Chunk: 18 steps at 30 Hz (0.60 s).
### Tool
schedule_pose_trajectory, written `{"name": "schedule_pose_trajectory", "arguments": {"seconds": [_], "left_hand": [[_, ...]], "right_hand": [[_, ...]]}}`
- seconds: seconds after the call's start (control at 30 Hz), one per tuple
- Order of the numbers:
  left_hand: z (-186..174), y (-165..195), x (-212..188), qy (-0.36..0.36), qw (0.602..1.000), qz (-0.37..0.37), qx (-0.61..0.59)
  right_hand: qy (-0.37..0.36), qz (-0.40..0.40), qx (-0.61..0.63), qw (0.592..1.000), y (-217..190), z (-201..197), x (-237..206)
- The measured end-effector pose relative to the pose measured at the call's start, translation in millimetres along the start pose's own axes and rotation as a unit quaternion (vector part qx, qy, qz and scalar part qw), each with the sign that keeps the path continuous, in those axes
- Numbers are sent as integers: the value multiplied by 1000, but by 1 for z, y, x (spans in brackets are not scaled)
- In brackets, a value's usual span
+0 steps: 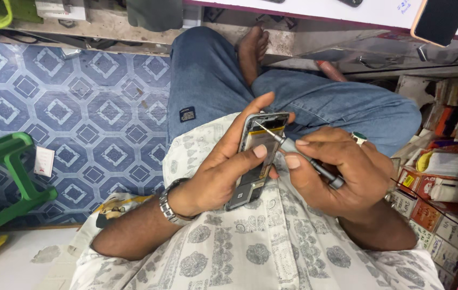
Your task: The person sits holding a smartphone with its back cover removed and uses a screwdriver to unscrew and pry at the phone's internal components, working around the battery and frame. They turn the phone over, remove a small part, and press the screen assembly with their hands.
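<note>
My left hand grips an opened smartphone with its back cover off, thumb laid across the exposed inside. The phone is held over my lap, tilted, top end away from me. My right hand holds a thin grey precision screwdriver; its tip rests at the upper part of the phone's inside, near the top edge. A metal watch sits on my left wrist and a green-stoned ring on my right hand.
I sit cross-legged in blue jeans on a blue patterned floor. A green plastic stool stands at the left. Stacked small boxes fill shelves at the right. A white counter with a dark phone is ahead.
</note>
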State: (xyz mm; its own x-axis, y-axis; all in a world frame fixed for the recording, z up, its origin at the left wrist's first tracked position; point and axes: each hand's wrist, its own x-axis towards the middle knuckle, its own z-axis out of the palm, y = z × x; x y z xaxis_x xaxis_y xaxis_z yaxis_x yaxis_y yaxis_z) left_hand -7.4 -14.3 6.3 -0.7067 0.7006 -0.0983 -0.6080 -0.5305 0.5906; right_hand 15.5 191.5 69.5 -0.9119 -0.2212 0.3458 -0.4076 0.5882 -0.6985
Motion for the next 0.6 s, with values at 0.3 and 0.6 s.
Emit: {"name": "schedule_pose_trajectory", "arguments": {"seconds": [0.3, 0.6], "left_hand": [[0, 1, 1, 9, 1000, -6, 19], [2, -7, 3, 22, 998, 12, 53]], "right_hand": [[-4, 7, 1, 1000, -1, 0, 2], [-46, 35, -101, 993, -22, -10, 23]]}}
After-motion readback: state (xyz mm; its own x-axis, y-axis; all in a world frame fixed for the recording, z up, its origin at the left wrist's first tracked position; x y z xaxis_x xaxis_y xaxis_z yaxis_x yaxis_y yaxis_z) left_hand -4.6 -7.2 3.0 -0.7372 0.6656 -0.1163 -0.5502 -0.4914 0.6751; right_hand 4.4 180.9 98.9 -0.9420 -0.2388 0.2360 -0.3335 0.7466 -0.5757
